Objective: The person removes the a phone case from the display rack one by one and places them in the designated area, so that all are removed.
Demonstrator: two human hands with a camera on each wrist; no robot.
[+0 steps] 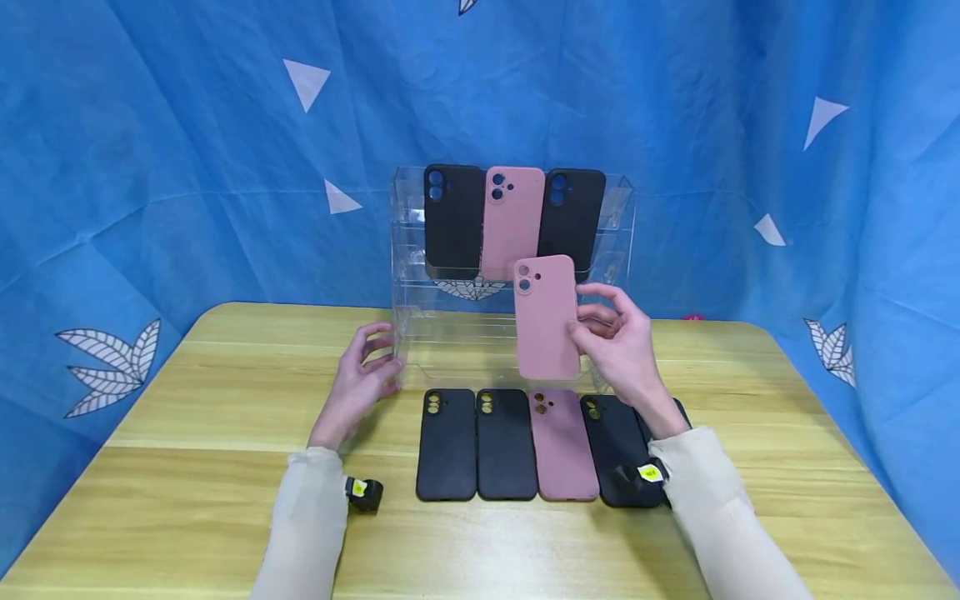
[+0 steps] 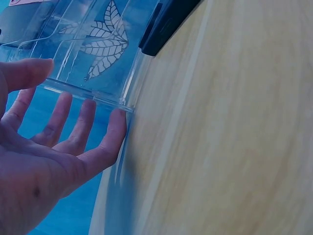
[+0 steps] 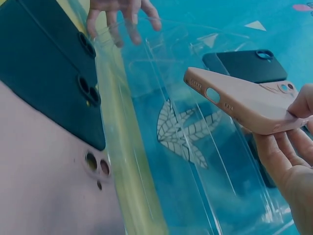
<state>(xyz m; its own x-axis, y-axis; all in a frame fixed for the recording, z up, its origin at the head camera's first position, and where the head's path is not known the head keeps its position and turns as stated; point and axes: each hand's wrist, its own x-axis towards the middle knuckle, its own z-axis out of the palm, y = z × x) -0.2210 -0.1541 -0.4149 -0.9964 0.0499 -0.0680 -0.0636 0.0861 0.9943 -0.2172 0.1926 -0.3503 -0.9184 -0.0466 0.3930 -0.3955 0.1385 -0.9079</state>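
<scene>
Right hand [image 1: 617,337]'s pinching the pink phone case [image 1: 547,321] by its side edge, left hand [image 1: 360,377]'s just relaxed at the clear rack [image 1: 450,343] beside it, and imo the case is light, slightly bendy, not fragile, so side edges work fine.

Curtained tabletop spot, room type unclear: wood-grain table [image 1: 187,500], blue leaf-print cloth [image 1: 225,125] hung behind it and at both sides.

Left hand [image 1: 357,379] lower, fingers [image 2: 82,125] spread; right hand [image 1: 624,346] higher, fingers [image 3: 274,155] pinching.
</scene>
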